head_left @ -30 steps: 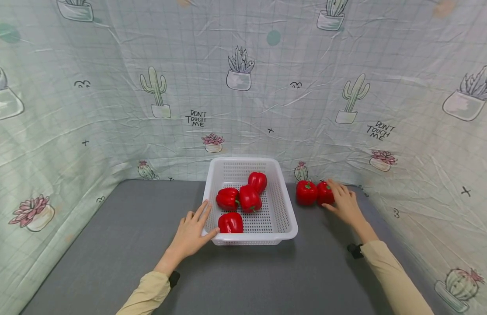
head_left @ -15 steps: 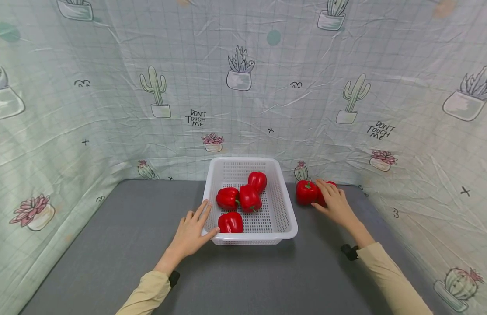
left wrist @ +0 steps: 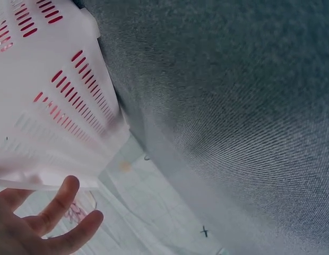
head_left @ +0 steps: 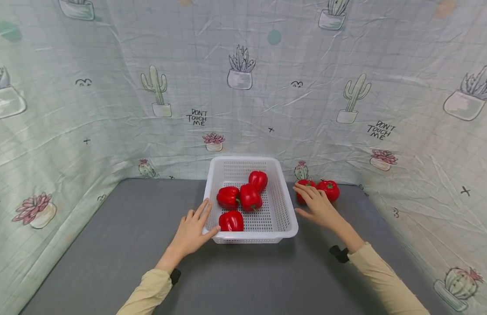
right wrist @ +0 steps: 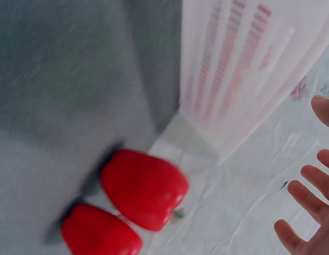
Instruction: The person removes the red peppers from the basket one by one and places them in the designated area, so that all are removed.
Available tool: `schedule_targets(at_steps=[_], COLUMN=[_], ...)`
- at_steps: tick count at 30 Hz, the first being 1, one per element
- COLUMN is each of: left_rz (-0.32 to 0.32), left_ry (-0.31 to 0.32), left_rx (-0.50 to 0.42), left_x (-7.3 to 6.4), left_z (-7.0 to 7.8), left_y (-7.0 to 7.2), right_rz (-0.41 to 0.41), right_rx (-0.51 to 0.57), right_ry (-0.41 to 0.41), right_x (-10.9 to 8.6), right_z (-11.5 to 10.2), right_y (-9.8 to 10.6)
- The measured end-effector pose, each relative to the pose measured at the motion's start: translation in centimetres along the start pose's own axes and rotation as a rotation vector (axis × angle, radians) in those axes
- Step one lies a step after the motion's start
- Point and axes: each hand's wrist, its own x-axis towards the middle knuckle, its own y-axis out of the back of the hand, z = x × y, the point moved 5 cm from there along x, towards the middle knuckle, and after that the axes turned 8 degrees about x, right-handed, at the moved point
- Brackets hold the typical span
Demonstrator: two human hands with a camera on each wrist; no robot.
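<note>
A white plastic basket (head_left: 287,205) with slotted walls holds several red bell peppers (head_left: 250,197). My left hand (head_left: 191,232) rests at the basket's front left rim, fingers spread and fairly straight; the left wrist view shows its fingertips (left wrist: 70,186) at the rim. To the right of the basket, two more red bell peppers stand side by side, a nearer-to-basket one (head_left: 300,200) partly covered by my right hand, and another one (head_left: 328,190) in plain sight. My right hand (head_left: 320,208) holds nothing and appears raised over the first pepper, apart from it in the right wrist view.
Grey cloth (head_left: 243,275) covers the table. A pale curtain (head_left: 243,109) printed with cacti rises behind and at both sides, close to the basket's back and to the two loose peppers.
My right hand has moved left, from over the right-hand loose pepper to over the left-hand one, near the basket. The left hand, the basket and the peppers have stayed put.
</note>
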Motion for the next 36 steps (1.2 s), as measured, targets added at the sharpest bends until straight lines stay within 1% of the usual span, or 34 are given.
schedule_targets(at_steps=[6,8,10,16,18,23,28,36], left_rz=[-0.003,-0.005,-0.007,0.002,-0.001,-0.018,-0.028,-0.029], left_ry=[-0.010,-0.017,-0.023,-0.005,-0.009,-0.015,0.007,0.015], left_rx=[-0.004,-0.008,-0.010,0.003,0.001,0.012,0.017,0.008], left_x=[0.5,0.5,0.4,-0.4,-0.3,0.1,0.2,0.0], left_z=[0.0,0.0,-0.1,-0.8,-0.7,0.0,0.1,0.0], left_y=[-0.1,-0.2,-0.3,-0.3,-0.2,-0.1,-0.1,0.2], right_rz=[-0.001,-0.012,-0.042,-0.148,-0.175,-0.262,-0.297,-0.340], right_rx=[0.000,0.001,-0.009,0.006,0.015,-0.009,-0.029,-0.073], right_ry=[0.106,0.130,0.148,0.151,0.158,0.183,0.211,0.260], right_x=[0.2,0.3,0.5,1.7,2.0,2.4,3.1,5.7], right_z=[-2.1,-2.9,-3.6,-5.3,-5.9,-6.6,-7.2,-8.7], right_y=[-0.5,-0.8,-1.2,-1.4,-1.2,-1.4,-2.0,-2.3])
